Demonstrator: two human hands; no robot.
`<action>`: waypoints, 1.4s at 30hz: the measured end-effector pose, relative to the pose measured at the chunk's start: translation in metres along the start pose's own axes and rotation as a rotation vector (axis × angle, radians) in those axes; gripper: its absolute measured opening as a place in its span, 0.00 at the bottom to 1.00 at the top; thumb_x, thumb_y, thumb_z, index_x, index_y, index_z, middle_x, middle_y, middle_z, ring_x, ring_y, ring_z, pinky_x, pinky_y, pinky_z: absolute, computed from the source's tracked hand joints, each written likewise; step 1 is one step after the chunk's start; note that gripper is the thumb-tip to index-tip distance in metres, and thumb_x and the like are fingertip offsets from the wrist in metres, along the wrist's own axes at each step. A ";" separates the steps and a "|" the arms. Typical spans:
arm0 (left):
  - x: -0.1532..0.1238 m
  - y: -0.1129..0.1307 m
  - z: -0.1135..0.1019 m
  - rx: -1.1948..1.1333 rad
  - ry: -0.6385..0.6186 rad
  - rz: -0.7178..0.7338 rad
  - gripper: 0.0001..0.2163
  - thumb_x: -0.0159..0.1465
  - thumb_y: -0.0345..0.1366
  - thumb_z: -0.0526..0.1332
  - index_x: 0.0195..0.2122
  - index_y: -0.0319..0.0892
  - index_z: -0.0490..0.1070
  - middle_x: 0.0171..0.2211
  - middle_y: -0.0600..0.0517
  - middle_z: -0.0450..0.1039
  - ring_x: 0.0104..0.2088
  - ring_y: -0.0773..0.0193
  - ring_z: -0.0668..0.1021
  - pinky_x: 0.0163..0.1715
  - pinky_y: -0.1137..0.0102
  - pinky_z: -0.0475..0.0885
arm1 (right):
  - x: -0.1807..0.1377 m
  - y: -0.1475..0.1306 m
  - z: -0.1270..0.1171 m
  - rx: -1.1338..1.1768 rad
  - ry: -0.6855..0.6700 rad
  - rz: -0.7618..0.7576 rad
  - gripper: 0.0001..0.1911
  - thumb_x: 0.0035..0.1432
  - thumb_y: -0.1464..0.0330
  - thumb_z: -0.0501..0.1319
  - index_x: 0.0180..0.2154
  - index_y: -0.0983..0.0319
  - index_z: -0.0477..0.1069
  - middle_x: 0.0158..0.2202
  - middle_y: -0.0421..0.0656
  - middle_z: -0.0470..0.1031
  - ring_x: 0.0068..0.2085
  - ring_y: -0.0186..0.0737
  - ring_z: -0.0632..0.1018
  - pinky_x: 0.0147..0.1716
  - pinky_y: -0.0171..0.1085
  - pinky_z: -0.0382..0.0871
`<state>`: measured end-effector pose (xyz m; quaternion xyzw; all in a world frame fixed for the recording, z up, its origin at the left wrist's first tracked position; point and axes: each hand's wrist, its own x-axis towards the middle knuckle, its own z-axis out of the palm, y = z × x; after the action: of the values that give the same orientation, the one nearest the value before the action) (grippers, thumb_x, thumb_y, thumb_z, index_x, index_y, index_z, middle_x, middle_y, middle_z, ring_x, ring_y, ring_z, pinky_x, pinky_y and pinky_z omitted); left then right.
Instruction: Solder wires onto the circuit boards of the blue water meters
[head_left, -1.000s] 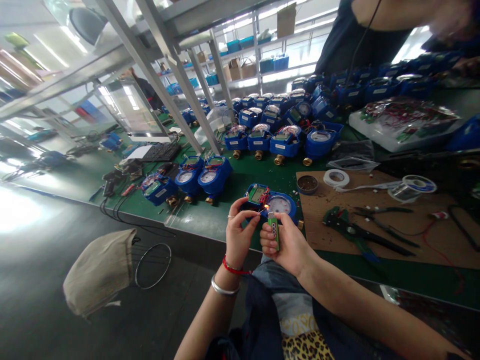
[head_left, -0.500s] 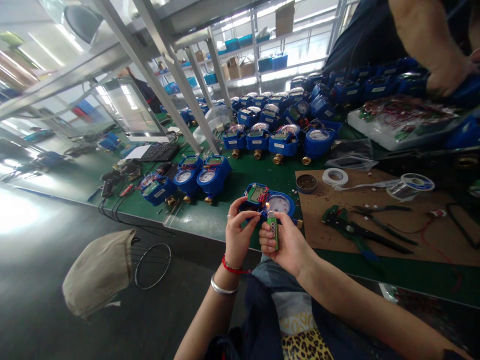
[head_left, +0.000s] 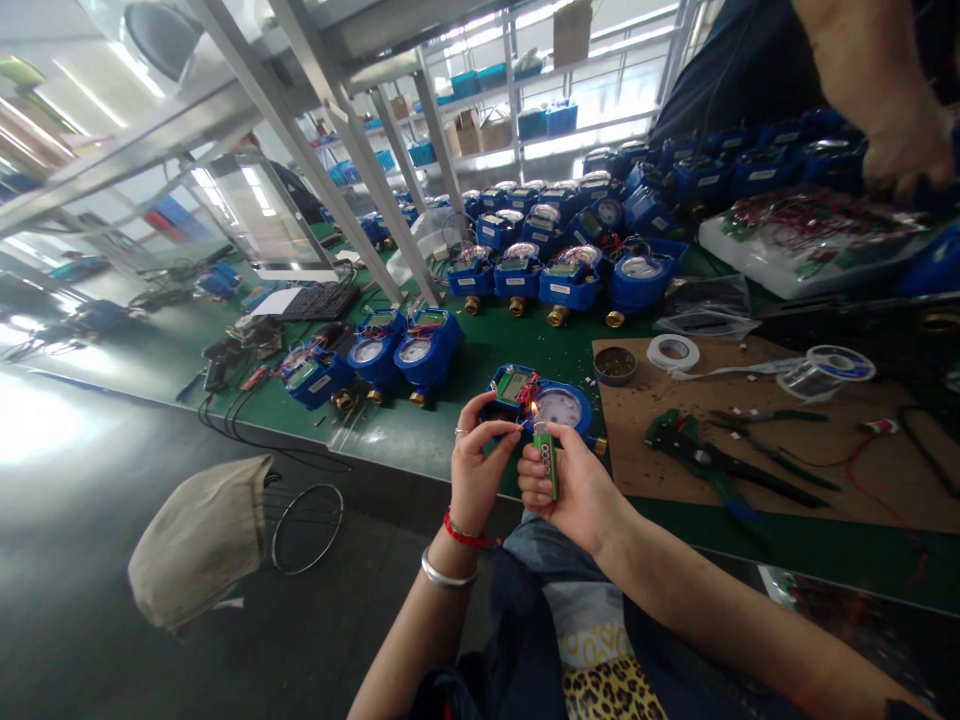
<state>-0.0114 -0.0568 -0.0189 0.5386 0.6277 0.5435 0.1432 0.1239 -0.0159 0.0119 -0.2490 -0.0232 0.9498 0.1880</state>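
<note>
We pinch a thin wire (head_left: pixel 521 425) in our L hand (head_left: pixel 478 465), tip pointing R. Our R hand (head_left: pixel 574 485) grips a green lighter (head_left: pixel 545 466), its flame (head_left: pixel 534 409) just R of the tip. Blue meter (head_left: pixel 559 407) sits just past, nr the bench's (head_left: pixel 401 450) front edge.

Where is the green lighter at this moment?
In the head view, just right of and below centre, the green lighter is gripped in the right hand, beside the left hand, at the near side of the closest blue meter.

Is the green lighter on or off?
On: a small flame shows at the top of the green lighter in the right hand.
</note>
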 end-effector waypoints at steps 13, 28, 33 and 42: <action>0.000 0.002 -0.002 0.018 -0.001 -0.012 0.03 0.62 0.35 0.63 0.34 0.44 0.76 0.58 0.48 0.65 0.57 0.55 0.70 0.57 0.57 0.66 | -0.005 0.003 0.000 -0.162 -0.005 0.018 0.25 0.62 0.52 0.49 0.23 0.64 0.60 0.18 0.34 0.53 0.16 0.24 0.54 0.17 0.27 0.46; 0.010 0.035 0.021 0.465 0.177 0.202 0.07 0.61 0.38 0.65 0.39 0.44 0.73 0.47 0.47 0.70 0.53 0.54 0.68 0.57 0.53 0.63 | -0.009 -0.073 -0.010 -1.879 0.215 -1.200 0.09 0.60 0.70 0.58 0.42 0.61 0.74 0.41 0.45 0.75 0.44 0.43 0.74 0.47 0.41 0.65; 0.012 0.038 0.029 0.451 0.195 0.202 0.06 0.61 0.39 0.64 0.39 0.44 0.74 0.46 0.46 0.69 0.52 0.52 0.68 0.61 0.48 0.56 | 0.002 -0.081 -0.009 -1.894 0.111 -1.144 0.07 0.59 0.71 0.58 0.39 0.60 0.73 0.38 0.45 0.73 0.42 0.43 0.73 0.44 0.40 0.64; 0.016 0.038 0.040 0.467 0.199 0.195 0.04 0.63 0.34 0.61 0.34 0.45 0.75 0.47 0.47 0.69 0.51 0.52 0.67 0.62 0.45 0.51 | 0.013 -0.088 -0.014 -1.916 0.031 -1.122 0.04 0.56 0.73 0.59 0.34 0.59 0.71 0.35 0.44 0.70 0.40 0.43 0.70 0.41 0.39 0.61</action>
<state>0.0326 -0.0293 0.0044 0.5589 0.6921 0.4455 -0.1005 0.1507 0.0699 0.0053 -0.2573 -0.8547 0.3160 0.3215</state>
